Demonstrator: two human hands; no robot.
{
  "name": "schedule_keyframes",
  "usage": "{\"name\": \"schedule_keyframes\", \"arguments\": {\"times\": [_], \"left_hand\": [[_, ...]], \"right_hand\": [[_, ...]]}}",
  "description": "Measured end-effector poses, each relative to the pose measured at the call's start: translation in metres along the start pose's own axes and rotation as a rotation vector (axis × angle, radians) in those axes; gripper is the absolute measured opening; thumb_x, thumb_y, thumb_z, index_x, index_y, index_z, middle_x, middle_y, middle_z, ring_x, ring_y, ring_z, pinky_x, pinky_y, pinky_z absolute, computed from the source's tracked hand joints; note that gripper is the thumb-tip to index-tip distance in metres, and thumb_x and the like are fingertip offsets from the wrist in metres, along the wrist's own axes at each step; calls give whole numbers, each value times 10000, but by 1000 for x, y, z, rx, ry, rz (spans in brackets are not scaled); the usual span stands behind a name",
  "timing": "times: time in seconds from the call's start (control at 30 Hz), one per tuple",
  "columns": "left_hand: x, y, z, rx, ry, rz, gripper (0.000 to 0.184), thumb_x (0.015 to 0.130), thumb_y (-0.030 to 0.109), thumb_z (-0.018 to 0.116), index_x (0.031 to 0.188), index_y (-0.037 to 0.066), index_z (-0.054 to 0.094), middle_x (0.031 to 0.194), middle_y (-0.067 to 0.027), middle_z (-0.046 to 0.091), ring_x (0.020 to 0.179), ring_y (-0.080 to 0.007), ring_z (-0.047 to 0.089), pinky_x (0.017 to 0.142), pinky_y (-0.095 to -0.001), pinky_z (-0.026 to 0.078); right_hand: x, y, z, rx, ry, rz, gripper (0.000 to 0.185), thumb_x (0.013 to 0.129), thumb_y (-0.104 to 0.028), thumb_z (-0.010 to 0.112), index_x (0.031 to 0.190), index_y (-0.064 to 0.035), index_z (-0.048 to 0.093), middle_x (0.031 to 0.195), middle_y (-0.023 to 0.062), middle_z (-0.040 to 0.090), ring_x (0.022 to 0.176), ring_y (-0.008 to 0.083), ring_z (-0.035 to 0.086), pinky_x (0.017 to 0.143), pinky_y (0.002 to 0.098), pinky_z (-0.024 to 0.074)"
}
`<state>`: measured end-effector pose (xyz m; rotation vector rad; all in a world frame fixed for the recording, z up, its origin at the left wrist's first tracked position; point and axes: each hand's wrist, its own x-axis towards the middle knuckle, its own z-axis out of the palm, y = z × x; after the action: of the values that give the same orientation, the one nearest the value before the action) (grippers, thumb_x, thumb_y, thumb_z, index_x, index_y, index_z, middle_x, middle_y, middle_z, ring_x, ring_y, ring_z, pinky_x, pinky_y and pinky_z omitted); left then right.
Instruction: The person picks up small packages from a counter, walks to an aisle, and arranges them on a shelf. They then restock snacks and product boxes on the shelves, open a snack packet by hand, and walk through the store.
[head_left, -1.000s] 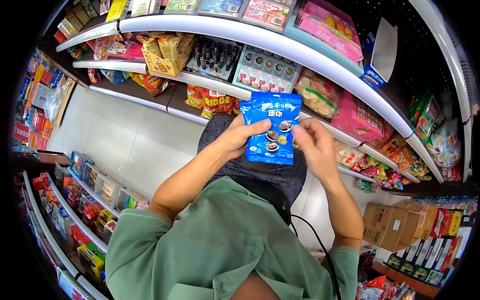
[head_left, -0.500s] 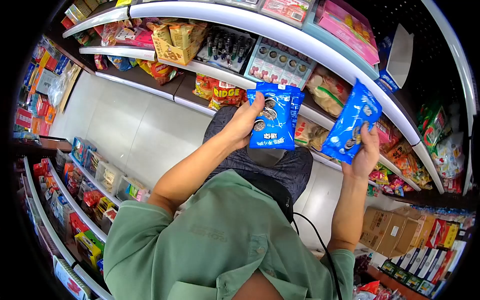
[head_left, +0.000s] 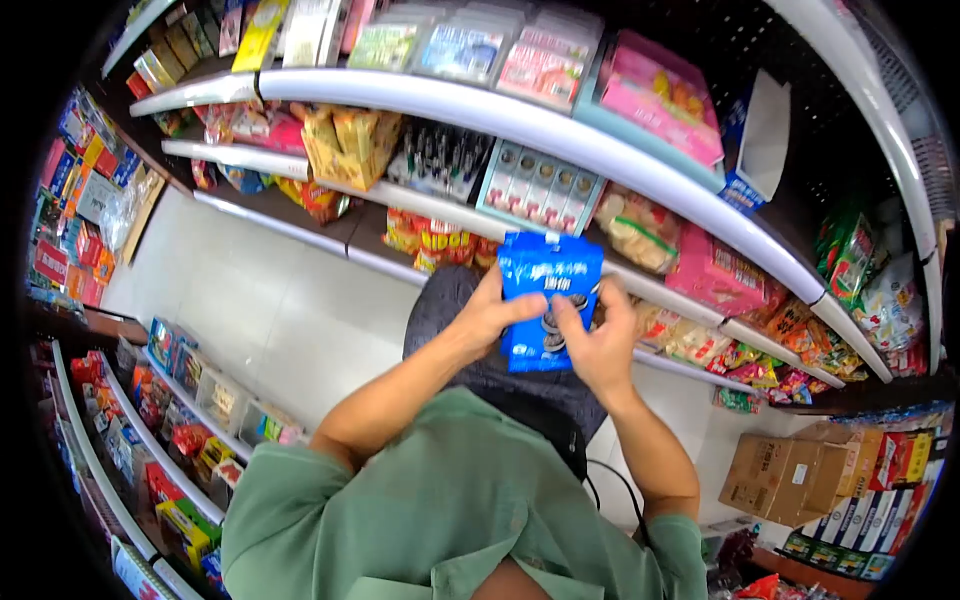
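A stack of blue cookie packets point(head_left: 545, 268) is held in front of my body, with dark round cookies printed on the top one. My left hand point(head_left: 487, 317) grips the stack's left edge, thumb lying across the front. On the right side, my right hand point(head_left: 603, 342) holds the same stack, its thumb pressed on the front packet and its fingers at the edge. How many packets lie underneath is hidden. Up on the shelf at the right stands an open blue-and-white carton point(head_left: 757, 150).
A curved shelf edge point(head_left: 470, 100) runs across in front of me. Below it are a tray of small pink items point(head_left: 540, 190), a bag of pale snacks point(head_left: 637, 232) and a pink box point(head_left: 715, 270). Cardboard boxes point(head_left: 780, 475) sit at the lower right, and another stocked rack point(head_left: 130, 440) at the left.
My right hand has brought its separate packet leftward onto those in my left hand. The packets now form one stack, held lower, with the front print turned the other way up.
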<state>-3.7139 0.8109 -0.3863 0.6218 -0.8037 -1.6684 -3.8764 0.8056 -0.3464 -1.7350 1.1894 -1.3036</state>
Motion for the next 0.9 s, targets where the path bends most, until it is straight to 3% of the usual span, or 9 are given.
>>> {"name": "schedule_keyframes", "arguments": {"times": [0.07,0.17,0.33,0.4,0.43,0.57,0.67,0.83,0.9], "left_hand": [[-1,13,12,105,49,-5,572,807,163,758,1290,22,487,1151,-90,636,1053,-182,620,936,-342,492],[-4,22,14,52,26,-27,501,831,133,721,1270,16,510,1134,-99,646,1037,-177,630,921,-339,501],[-7,19,6,301,-115,-69,853,773,158,800,1425,-10,276,1285,-120,523,1175,-183,528,1018,-349,423],[-9,6,-3,468,-89,6,886,751,205,826,1416,-33,291,1280,-125,526,1157,-186,535,1001,-346,438],[-10,4,-4,466,-97,-10,886,751,205,826,1416,-33,291,1280,-125,526,1157,-186,535,1001,-346,438],[-6,10,-2,405,-84,-144,876,721,233,849,1386,-57,357,1258,-143,542,1128,-189,552,965,-336,465],[-3,-1,-2,583,42,-128,861,769,278,796,1420,-54,340,1252,-170,550,1103,-193,567,924,-323,487],[0,1,-15,-122,-112,-98,1111,717,720,664,1480,30,244,1378,-158,477,1235,-255,497,1030,-406,412],[-5,-18,-17,-129,-100,-30,1122,701,715,682,1484,44,241,1393,-143,466,1258,-256,479,1041,-422,400]], "right_hand": [[3,-5,-2,-69,-45,-74,252,735,-110,748,898,-6,587,852,107,527,812,232,518,741,341,425],[1,9,-5,79,-66,30,750,741,-186,784,1317,36,358,1203,187,449,1084,285,500,961,385,395],[-1,2,-7,635,-205,436,1088,766,-133,798,1504,44,18,1366,205,447,1213,245,506,1017,372,415],[-4,10,-6,614,-209,487,1083,756,-112,808,1506,31,39,1320,185,498,1155,227,553,982,363,449],[-5,12,-6,707,-187,553,971,743,-108,819,1484,5,203,1289,157,525,1141,214,559,975,360,460],[-15,27,2,740,-121,587,670,734,-86,819,1310,-40,479,1190,117,589,1066,191,593,922,338,499],[-15,28,7,767,-6,633,613,766,-51,773,1303,-46,477,1157,117,600,1030,198,607,882,343,524],[-4,36,-10,905,125,669,559,836,-166,716,1314,-33,461,1153,131,596,990,229,624,863,361,539],[2,38,-11,930,256,589,595,848,-180,713,1347,-35,424,1213,135,558,1057,217,588,909,352,509]]}}
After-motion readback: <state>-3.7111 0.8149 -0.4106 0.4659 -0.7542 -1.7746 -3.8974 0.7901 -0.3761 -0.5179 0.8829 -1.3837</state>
